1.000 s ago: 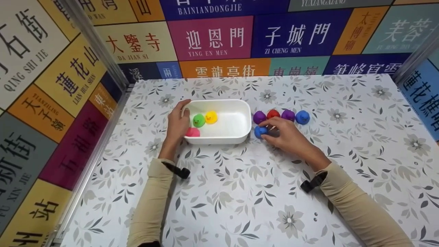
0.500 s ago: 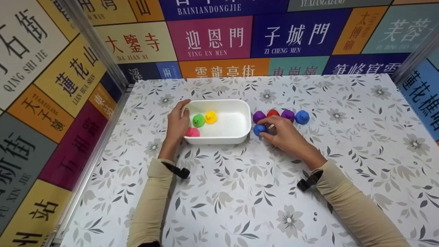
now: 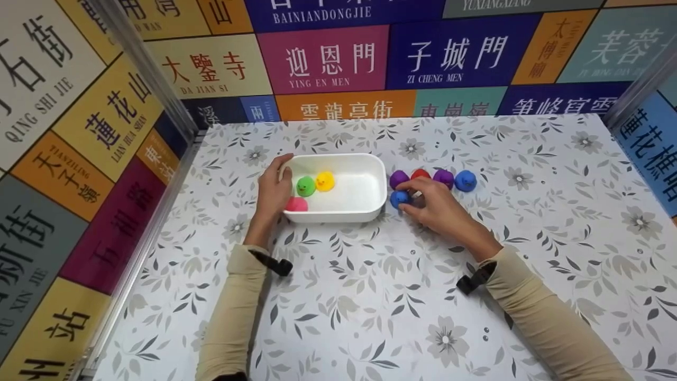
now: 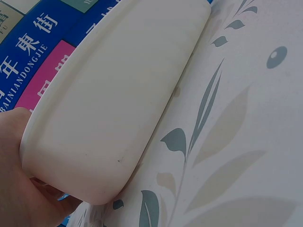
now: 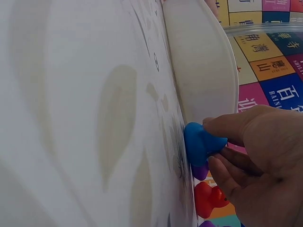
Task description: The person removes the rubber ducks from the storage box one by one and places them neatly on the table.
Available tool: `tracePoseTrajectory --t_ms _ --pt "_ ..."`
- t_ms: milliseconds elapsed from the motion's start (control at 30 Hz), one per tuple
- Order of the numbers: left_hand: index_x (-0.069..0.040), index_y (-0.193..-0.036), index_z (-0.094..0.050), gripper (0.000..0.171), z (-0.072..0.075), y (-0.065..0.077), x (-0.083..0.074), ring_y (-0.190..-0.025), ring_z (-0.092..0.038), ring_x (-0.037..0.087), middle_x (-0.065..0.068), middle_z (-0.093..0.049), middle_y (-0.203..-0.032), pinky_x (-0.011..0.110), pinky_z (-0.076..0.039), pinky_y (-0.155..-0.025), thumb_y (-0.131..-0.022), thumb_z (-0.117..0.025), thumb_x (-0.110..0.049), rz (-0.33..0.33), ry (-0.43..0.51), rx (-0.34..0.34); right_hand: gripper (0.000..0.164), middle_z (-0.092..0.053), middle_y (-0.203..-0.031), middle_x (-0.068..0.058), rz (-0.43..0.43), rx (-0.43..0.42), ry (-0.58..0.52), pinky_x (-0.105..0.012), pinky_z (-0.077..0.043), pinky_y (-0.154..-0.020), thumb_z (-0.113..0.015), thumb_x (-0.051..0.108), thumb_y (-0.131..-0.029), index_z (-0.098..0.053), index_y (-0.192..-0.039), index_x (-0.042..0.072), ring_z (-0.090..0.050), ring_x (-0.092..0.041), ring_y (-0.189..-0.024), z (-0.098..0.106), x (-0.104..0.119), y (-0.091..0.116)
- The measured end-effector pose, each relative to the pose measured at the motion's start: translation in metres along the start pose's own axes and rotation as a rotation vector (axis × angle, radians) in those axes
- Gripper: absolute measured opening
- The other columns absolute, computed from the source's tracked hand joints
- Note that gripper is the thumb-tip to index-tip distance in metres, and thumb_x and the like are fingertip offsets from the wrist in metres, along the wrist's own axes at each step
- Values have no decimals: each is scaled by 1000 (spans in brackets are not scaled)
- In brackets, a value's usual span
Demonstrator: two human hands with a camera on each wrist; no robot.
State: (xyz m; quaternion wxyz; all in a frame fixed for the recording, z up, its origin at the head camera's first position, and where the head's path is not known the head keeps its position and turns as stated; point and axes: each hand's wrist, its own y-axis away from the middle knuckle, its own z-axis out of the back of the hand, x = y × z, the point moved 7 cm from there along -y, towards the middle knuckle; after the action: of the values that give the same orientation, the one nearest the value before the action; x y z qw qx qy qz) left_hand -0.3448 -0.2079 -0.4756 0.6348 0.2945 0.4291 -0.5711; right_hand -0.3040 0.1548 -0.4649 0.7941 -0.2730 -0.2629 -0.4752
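Observation:
My left hand (image 3: 274,189) grips the left end of a white plastic tub (image 3: 344,216), with its thumb at the rim. In the left wrist view the tub's outer wall (image 4: 113,90) fills much of the picture. Inside the tub sit a green toy duck (image 3: 305,186), a yellow toy duck (image 3: 325,181) and a pink toy (image 3: 297,204), partly hidden by the hand. Just right of the tub, my right hand (image 3: 441,206) pinches a blue toy duck (image 3: 400,199) between thumb and fingers. The right wrist view shows this blue duck (image 5: 199,144) at the table surface, close to the tub.
Behind my right hand stands a row of toy ducks: purple (image 3: 399,179), red (image 3: 420,174), purple (image 3: 443,178) and blue (image 3: 466,181). A floral cloth (image 3: 370,307) covers the table. Panels with printed characters (image 3: 322,58) stand at the back and sides.
My right hand has slid slightly left with the blue duck, nearer the tub, and then barely moved. The left hand and the tub stay where they were.

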Motion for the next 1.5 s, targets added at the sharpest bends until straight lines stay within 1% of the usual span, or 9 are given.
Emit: tracePoseTrajectory --t_ms 200,400,533,700,933,1100,1200,1367,1500 --pt "-17 -154 -59 43 0 0 0 -153 -50 22 5 -59 -160 42 -34 -132 -113 -47 -17 1 7 -1 50 -68 -118 -13 48 -26 1 -46 -61 -90 -89 17 -91 -72 -137 7 -72 -30 -96 3 7 -1" --pt "-19 -155 -59 43 0 0 1 -154 -49 20 4 -58 -161 42 -32 -133 -114 -46 -18 28 5 2 50 -70 -131 -14 54 -37 -16 -52 -58 -96 -88 18 -92 -71 -137 7 -68 -33 -111 4 16 -5" --pt "-19 -155 -58 43 0 0 1 -154 -48 20 3 -57 -162 42 -32 -133 -114 -46 -19 35 4 3 47 -70 -133 -17 69 -53 -35 -54 -58 -101 -86 16 -93 -71 -136 6 -67 -37 -120 4 25 -8" --pt "-17 -155 -58 43 1 1 0 -153 -49 21 4 -58 -161 42 -33 -133 -114 -46 -18 23 5 5 39 -71 -130 -18 118 -102 -54 -53 -60 -101 -80 13 -97 -72 -134 5 -70 -40 -117 4 38 -13" --pt "-16 -155 -59 43 0 0 0 -152 -51 22 5 -59 -160 43 -34 -132 -114 -46 -17 3 1 -2 32 -73 -128 -13 161 -165 -72 -55 -59 -98 -75 12 -100 -75 -131 9 -67 -32 -111 1 52 -19" --pt "-13 -156 -57 44 0 0 -1 -152 -50 23 6 -58 -160 42 -34 -132 -114 -45 -17 -10 8 3 32 -73 -127 -13 161 -151 -83 -54 -58 -94 -75 16 -100 -75 -132 10 -65 -37 -107 -7 59 -25" --pt "-14 -156 -57 44 0 1 -2 -153 -50 22 6 -58 -161 42 -33 -132 -114 -45 -17 -3 16 7 32 -72 -128 -15 139 -124 -92 -54 -58 -96 -74 18 -101 -74 -133 11 -65 -39 -112 -12 61 -29" --pt "-18 -155 -58 43 -1 1 -1 -152 -51 21 4 -59 -160 42 -34 -132 -114 -46 -18 11 19 7 33 -73 -128 -16 137 -101 -97 -53 -58 -101 -75 16 -101 -74 -133 10 -66 -33 -118 -21 65 -33" --pt "-19 -155 -58 43 0 1 -1 -152 -50 20 4 -59 -160 42 -34 -132 -114 -46 -18 11 15 5 33 -75 -128 -13 147 -96 -98 -49 -59 -101 -75 14 -100 -75 -133 10 -67 -30 -117 -27 69 -35"
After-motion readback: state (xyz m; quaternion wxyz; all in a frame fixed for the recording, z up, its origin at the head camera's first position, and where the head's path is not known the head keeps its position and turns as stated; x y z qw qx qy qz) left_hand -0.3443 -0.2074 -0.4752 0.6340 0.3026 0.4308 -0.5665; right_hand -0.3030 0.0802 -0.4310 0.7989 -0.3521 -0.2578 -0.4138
